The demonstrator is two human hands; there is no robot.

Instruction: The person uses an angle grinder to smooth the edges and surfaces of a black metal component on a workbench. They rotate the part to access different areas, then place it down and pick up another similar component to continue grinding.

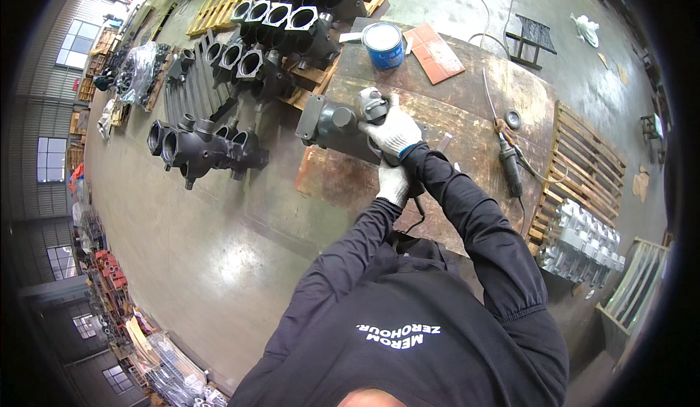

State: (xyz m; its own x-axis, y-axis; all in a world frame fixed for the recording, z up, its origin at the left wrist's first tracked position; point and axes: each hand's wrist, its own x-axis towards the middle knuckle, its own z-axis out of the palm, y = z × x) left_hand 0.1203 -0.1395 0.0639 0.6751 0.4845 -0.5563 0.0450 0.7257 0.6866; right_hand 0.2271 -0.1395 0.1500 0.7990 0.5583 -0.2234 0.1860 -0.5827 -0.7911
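The wooden table (467, 108) has bare room in its middle and on its right side. At its far edge stand a blue paint can (383, 45) and a red flat piece (434, 52). A second power tool (510, 166) lies to the right with its cord. The grey casting (332, 124) blocks the left edge. Black castings (208, 148) fill the floor to the left.

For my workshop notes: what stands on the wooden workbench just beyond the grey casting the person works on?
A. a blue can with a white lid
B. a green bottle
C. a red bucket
A: a blue can with a white top stands on the workbench beyond the grey casting.
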